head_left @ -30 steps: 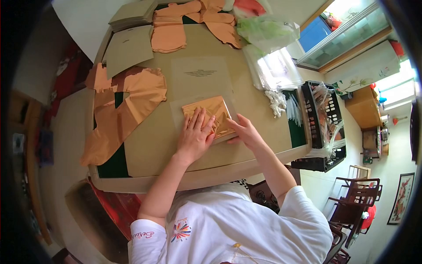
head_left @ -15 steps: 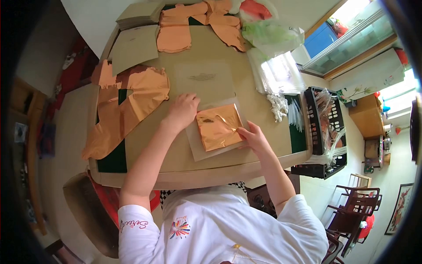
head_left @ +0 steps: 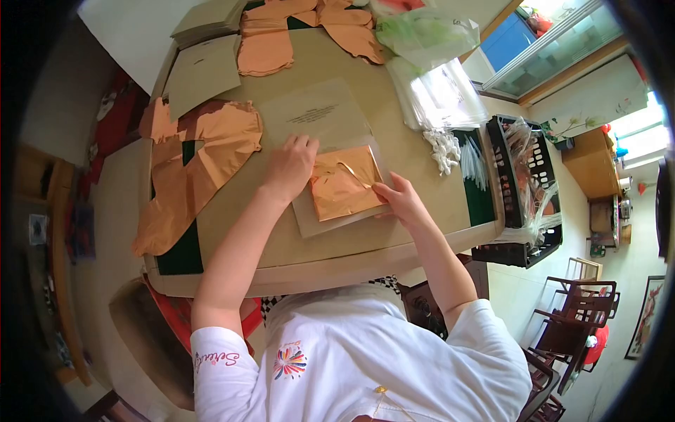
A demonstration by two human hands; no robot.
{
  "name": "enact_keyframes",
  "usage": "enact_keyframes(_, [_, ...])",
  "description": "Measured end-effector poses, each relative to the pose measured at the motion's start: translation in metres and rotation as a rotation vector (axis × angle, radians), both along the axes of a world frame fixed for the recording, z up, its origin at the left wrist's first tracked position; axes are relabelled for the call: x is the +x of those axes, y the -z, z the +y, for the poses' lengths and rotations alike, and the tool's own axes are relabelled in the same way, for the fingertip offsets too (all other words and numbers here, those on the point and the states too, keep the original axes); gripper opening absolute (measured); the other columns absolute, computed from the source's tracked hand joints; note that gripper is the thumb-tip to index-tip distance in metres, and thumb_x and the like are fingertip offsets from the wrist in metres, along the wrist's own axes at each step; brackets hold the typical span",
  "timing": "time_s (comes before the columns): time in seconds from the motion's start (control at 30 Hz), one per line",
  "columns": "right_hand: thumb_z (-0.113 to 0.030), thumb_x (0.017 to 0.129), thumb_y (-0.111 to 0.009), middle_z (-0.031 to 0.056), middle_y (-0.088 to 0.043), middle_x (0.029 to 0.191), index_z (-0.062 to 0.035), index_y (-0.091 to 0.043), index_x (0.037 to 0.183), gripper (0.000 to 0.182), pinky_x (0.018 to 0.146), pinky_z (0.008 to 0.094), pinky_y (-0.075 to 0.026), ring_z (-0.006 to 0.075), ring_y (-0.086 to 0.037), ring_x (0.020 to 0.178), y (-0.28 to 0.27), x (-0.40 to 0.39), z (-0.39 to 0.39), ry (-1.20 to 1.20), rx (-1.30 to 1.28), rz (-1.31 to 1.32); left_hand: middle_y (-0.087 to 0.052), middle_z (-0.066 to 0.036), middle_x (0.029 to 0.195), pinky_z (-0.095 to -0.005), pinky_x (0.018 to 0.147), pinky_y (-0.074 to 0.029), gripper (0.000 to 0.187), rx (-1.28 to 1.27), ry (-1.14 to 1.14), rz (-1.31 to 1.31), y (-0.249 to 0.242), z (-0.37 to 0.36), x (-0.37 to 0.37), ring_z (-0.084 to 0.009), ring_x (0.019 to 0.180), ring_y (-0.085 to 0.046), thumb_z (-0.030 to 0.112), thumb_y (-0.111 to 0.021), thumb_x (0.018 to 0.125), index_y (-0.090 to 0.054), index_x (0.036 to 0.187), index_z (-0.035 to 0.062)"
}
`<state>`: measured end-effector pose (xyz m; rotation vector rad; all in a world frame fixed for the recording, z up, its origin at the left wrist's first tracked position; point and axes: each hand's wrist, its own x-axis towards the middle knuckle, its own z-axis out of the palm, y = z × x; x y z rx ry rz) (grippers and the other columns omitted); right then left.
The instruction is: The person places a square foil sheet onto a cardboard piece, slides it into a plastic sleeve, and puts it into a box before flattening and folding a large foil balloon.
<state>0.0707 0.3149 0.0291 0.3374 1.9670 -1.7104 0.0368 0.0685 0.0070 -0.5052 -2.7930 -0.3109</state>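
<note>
A folded copper-coloured foil balloon (head_left: 344, 188) lies in front of me as a flat square, over or inside a clear plastic bag (head_left: 309, 105) with small printed text on its far part. My right hand (head_left: 404, 200) pinches the right edge of the square, thumb on top and fingers hidden beneath. At the upper left corner of the foil, my left hand (head_left: 291, 166) has its fingers curled together over the bag's left edge; their tips are partly hidden.
Flat copper foil balloons (head_left: 200, 165) lie at the left, with more foil (head_left: 267, 53) at the back. Grey-brown cardboard sheets (head_left: 204, 74) are stacked at the far left. To the right are clear bags (head_left: 439, 95), white ribbon (head_left: 443, 151), white sticks (head_left: 474, 165) and a black crate (head_left: 524, 190).
The view has shifted a little, moving the table upward in the frame. The printed bag is slightly more tilted. Both hands keep nearly the same place at the foil square.
</note>
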Motion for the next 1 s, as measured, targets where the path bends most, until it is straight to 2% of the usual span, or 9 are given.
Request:
enact_keyframes(0.2, [-0.017, 0.091, -0.061, -0.0017, -0.048, 0.075, -0.0034, -0.054, 0.099, 0.017, 0.057, 0.0324, -0.059, 0.0072, -0.049, 0.069, 0.005, 0.002, 0.009, 0.000, -0.039, -0.009, -0.061, -0.007, 0.093, -0.0353, 0.071, -0.055, 0.009, 0.068, 0.054, 0.050, 0.006, -0.010, 0.006, -0.0248, 0.091, -0.061, 0.007, -0.062, 0.080, -0.057, 0.088, 0.0064])
enact_keyframes(0.3, [-0.017, 0.091, -0.061, -0.0020, -0.048, 0.074, -0.0035, -0.054, 0.101, 0.017, 0.057, 0.0322, -0.059, 0.0070, -0.049, 0.067, 0.005, 0.002, 0.007, 0.032, -0.051, -0.003, -0.062, -0.007, 0.091, -0.0386, 0.072, -0.053, 0.005, 0.212, 0.079, 0.037, 0.004, -0.004, 0.014, -0.0270, 0.093, -0.061, 0.005, -0.062, 0.082, -0.059, 0.086, 0.0062])
enact_keyframes(0.4, [-0.017, 0.093, -0.061, -0.0026, -0.055, 0.082, -0.0046, -0.058, 0.112, 0.023, 0.054, 0.0274, -0.055, 0.0065, -0.054, 0.073, 0.006, 0.002, 0.005, 0.018, -0.055, 0.008, -0.063, -0.007, 0.093, -0.0381, 0.073, -0.054, 0.007, 0.255, 0.061, 0.060, 0.004, -0.002, 0.014, -0.0269, 0.092, -0.062, 0.005, -0.062, 0.082, -0.060, 0.089, 0.0066])
enact_keyframes(0.5, [-0.017, 0.093, -0.060, -0.0014, -0.058, 0.085, -0.0042, -0.057, 0.113, 0.023, 0.055, 0.0276, -0.056, 0.0068, -0.056, 0.075, 0.006, 0.000, 0.007, -0.030, -0.035, 0.011, -0.063, -0.007, 0.093, -0.0378, 0.074, -0.054, 0.008, 0.241, -0.006, 0.048, 0.008, -0.004, 0.012, -0.0272, 0.092, -0.062, 0.003, -0.061, 0.082, -0.060, 0.090, 0.0060])
enact_keyframes(0.6, [-0.016, 0.093, -0.060, -0.0009, -0.059, 0.087, -0.0039, -0.057, 0.114, 0.025, 0.054, 0.0273, -0.056, 0.0068, -0.056, 0.075, 0.009, 0.000, 0.009, -0.037, -0.024, 0.009, -0.062, -0.005, 0.094, -0.0343, 0.072, -0.055, 0.012, 0.224, 0.114, 0.109, 0.009, -0.005, 0.014, -0.0229, 0.093, -0.061, 0.005, -0.061, 0.081, -0.060, 0.092, 0.0080])
enact_keyframes(0.7, [-0.016, 0.093, -0.061, -0.0016, -0.058, 0.085, -0.0038, -0.057, 0.115, 0.026, 0.054, 0.0266, -0.055, 0.0065, -0.056, 0.074, 0.005, 0.000, 0.005, 0.021, -0.041, -0.005, -0.062, -0.006, 0.096, -0.0349, 0.077, -0.053, 0.014, 0.234, 0.144, 0.098, 0.004, -0.002, 0.018, -0.0249, 0.095, -0.060, 0.003, -0.061, 0.080, -0.061, 0.093, 0.0072])
enact_keyframes(0.8, [-0.017, 0.093, -0.060, -0.0021, -0.049, 0.077, -0.0043, -0.055, 0.103, 0.017, 0.057, 0.0310, -0.058, 0.0074, -0.050, 0.070, 0.010, -0.001, 0.005, 0.015, -0.050, 0.007, -0.060, -0.008, 0.094, -0.0359, 0.080, -0.051, 0.013, 0.268, 0.077, 0.216, -0.001, -0.001, 0.021, -0.0264, 0.094, -0.058, 0.002, -0.061, 0.079, -0.060, 0.091, 0.0061])
enact_keyframes(0.9, [-0.017, 0.093, -0.060, -0.0019, -0.049, 0.077, -0.0046, -0.054, 0.100, 0.015, 0.056, 0.0306, -0.058, 0.0073, -0.050, 0.070, 0.004, 0.002, 0.003, 0.047, -0.075, 0.008, -0.057, -0.008, 0.092, -0.0387, 0.078, -0.051, 0.011, 0.269, -0.034, 0.115, 0.014, -0.009, 0.021, -0.0284, 0.094, -0.057, 0.000, -0.063, 0.080, -0.057, 0.088, 0.0046])
enact_keyframes(1.0, [-0.017, 0.093, -0.059, -0.0017, -0.049, 0.077, -0.0046, -0.052, 0.099, 0.015, 0.057, 0.0306, -0.058, 0.0071, -0.049, 0.070, 0.007, 0.002, 0.003, 0.048, -0.074, 0.027, -0.055, -0.008, 0.090, -0.0393, 0.078, -0.049, 0.012, 0.253, 0.041, 0.139, 0.012, -0.009, 0.029, -0.0284, 0.091, -0.056, 0.000, -0.064, 0.079, -0.056, 0.087, 0.0044])
